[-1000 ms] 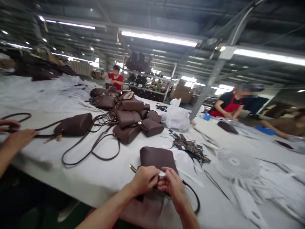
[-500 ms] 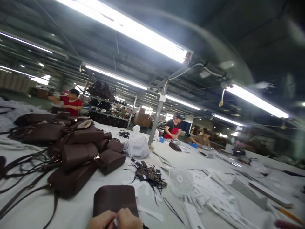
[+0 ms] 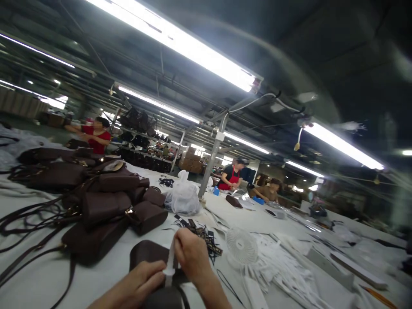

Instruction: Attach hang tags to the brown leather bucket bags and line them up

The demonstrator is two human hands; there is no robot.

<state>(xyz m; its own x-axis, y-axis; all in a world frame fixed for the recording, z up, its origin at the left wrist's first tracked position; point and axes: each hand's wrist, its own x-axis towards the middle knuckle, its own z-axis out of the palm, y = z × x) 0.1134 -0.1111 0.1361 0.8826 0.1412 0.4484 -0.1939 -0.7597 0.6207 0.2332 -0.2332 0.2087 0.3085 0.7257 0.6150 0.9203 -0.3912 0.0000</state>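
A dark brown handbag lies at the table's near edge, its lower part behind my hands. Above it, my right hand is closed, pinching the upper end of a narrow white strip. The strip runs down past the fingertips of my left hand, which are closed on it or right against it. Below the hands a second brown part, with a dark strap beside it, shows at the bottom of the view; whether it belongs to the same bag I cannot tell.
Several brown handbags with straps are heaped on the left. Dark tags, a white fan and loose white strips lie right of my hands. A post rises beyond; people work further back.
My hands were together low over the handbag. Now my right hand is raised and further right, with the white strip stretched between both hands. Another hand at the lower right has left the view.
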